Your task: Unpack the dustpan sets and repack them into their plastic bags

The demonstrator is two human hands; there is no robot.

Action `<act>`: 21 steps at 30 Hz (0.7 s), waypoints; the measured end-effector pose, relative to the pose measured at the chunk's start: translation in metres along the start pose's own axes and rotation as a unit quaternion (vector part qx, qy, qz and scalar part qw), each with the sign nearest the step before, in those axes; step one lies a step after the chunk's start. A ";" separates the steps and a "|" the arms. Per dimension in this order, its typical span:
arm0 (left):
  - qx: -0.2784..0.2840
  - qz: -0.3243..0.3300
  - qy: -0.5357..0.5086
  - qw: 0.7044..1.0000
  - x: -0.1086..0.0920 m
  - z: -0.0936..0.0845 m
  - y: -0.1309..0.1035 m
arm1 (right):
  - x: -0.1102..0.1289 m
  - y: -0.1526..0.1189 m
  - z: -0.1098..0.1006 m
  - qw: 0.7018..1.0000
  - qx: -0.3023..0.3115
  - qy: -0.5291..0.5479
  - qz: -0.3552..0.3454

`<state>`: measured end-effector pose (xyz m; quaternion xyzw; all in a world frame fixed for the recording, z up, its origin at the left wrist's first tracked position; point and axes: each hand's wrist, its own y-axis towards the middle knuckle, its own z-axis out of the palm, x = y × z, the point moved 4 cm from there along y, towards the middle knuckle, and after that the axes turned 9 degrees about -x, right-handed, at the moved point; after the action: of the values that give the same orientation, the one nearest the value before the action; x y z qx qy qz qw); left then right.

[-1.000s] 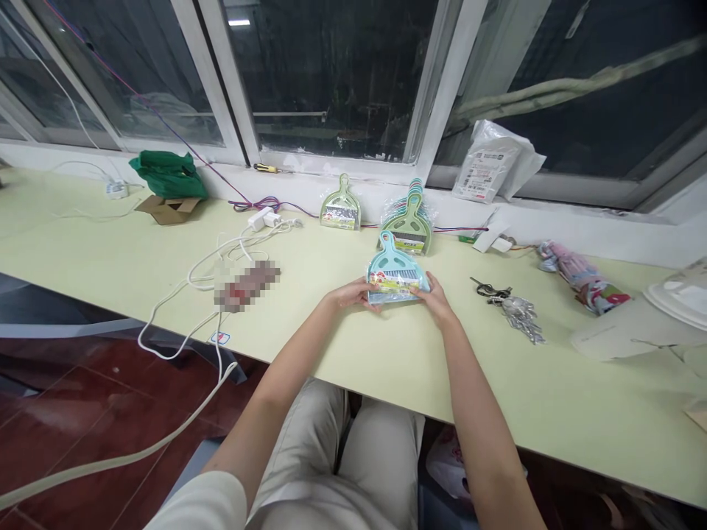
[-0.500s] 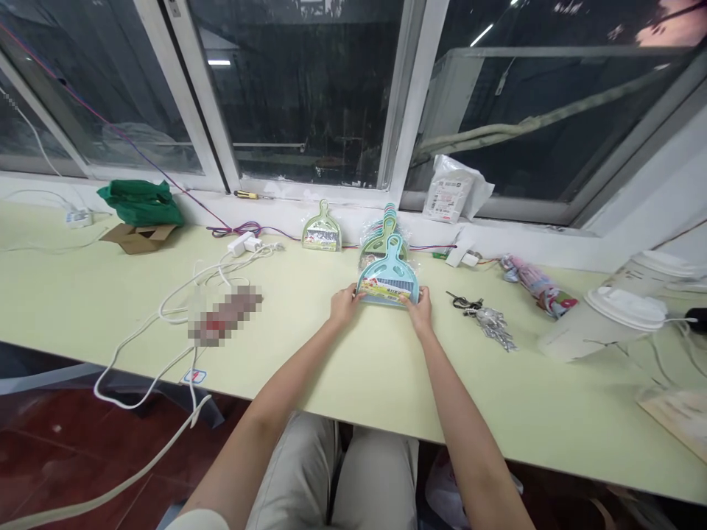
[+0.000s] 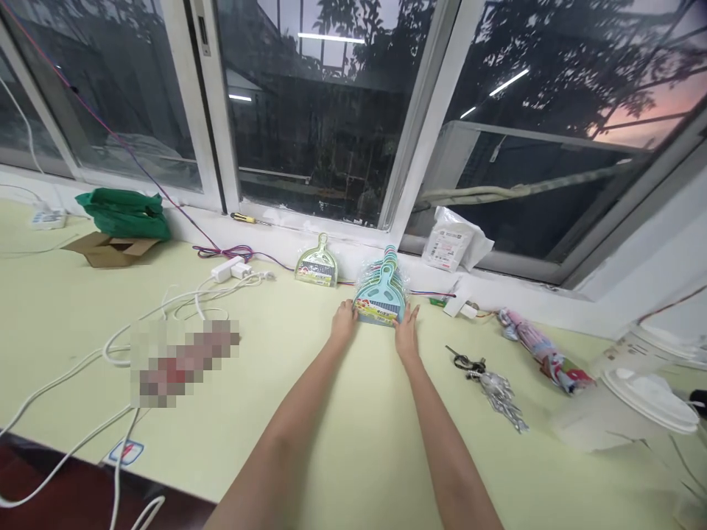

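Observation:
A light-blue dustpan set (image 3: pixel 380 294) in clear plastic wrap, with a printed label and dark brush bristles, leans upright at the front of a row of similar wrapped dustpans (image 3: pixel 391 258). My left hand (image 3: pixel 345 322) is at its lower left edge, fingers curled against the side. At the lower right corner is my right hand (image 3: pixel 407 335), its thumb on the front and its fingers stretched along the side; the edge lies between them. One separate green wrapped dustpan (image 3: pixel 317 266) leans on the wall to the left.
Left on the yellow-green table (image 3: pixel 265 412) lie white cables, a charger (image 3: pixel 229 269), a cardboard box (image 3: pixel 113 249) and a green cloth bag (image 3: pixel 124 212). To the right are keys (image 3: pixel 491 386), a folded umbrella (image 3: pixel 544 350) and lidded cups (image 3: pixel 624 408). A screwdriver (image 3: pixel 248 218) rests on the sill.
My hands have pushed the blue dustpan back against the row, so it now overlaps the others closely. The right fingers have straightened. The camera view has tilted up and come nearer the table.

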<state>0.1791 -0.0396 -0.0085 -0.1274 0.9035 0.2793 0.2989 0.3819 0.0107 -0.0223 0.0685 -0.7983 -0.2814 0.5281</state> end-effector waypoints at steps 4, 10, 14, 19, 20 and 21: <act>-0.015 0.000 -0.035 0.999 0.003 0.012 0.012 | -0.016 0.011 0.010 0.998 -0.029 -0.053 0.006; 0.000 0.000 -0.080 0.997 0.013 0.025 0.022 | -0.029 0.021 0.017 0.998 -0.020 -0.057 -0.002; -0.003 -0.036 -0.163 0.986 0.025 0.027 0.022 | -0.026 0.019 0.013 0.993 -0.007 -0.116 -0.035; -0.008 -0.055 -0.200 0.978 0.028 0.025 0.015 | 0.004 0.006 0.004 0.944 -0.007 -0.288 -0.163; -0.009 -0.054 -0.203 0.978 0.028 0.024 0.013 | 0.013 0.001 0.005 0.930 0.004 -0.309 -0.199; -0.010 -0.051 -0.205 0.977 0.027 0.023 0.011 | 0.022 -0.004 0.005 0.917 0.018 -0.324 -0.233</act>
<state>0.1639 -0.0195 -0.0355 -0.1168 0.8124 0.2932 0.4903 0.3671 0.0006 -0.0081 0.1670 -0.8919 -0.3891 0.1591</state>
